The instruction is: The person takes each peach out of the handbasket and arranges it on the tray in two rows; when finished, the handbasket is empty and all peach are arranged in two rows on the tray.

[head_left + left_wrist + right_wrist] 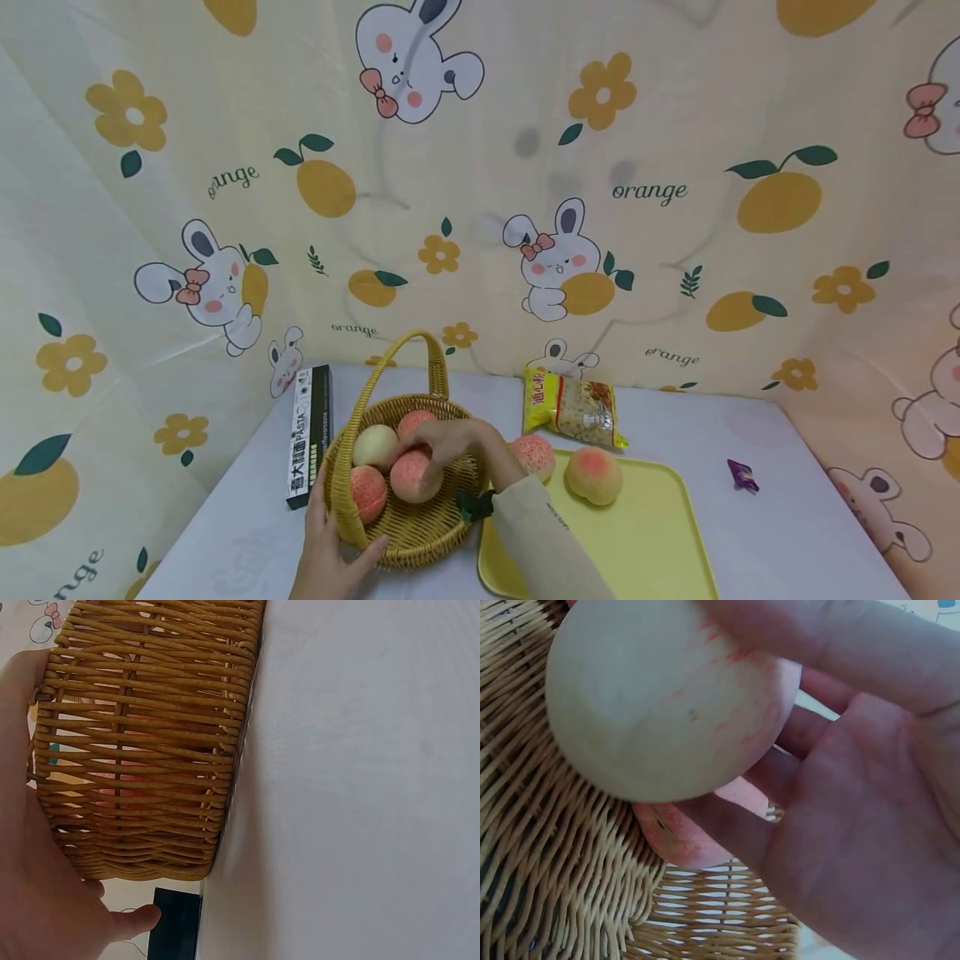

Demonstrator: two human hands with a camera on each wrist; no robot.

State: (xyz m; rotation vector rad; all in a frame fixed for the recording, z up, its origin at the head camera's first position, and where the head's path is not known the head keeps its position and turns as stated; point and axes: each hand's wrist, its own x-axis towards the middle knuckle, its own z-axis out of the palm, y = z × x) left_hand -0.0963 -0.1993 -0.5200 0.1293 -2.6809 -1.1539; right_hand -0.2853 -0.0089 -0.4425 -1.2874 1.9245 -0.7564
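Four peaches [368, 493] sit inside a wicker basket [423, 550], its opening upward and its tall handle [367, 400] arching from the near-left rim across to the far rim. One of them, the held peach [416, 482], is gripped by the right hand [448, 442] – fingers curled on one side, thumb on the other – within the basket; it is nearly round (no long axis shows), and its pale, pink-streaked side faces the right wrist camera. The left hand [330, 554] lies against the basket's outer left side, fingers along the wall, thumb stretched out apart. Just left stands a pasta box [300, 442], its long axis running away from the person. To the right, two more peaches [594, 477] rest on a yellow tray [645, 533]; beyond it a noodle bag [577, 408] lies crosswise, slanting slightly – and a purple packet [742, 476] is farther right
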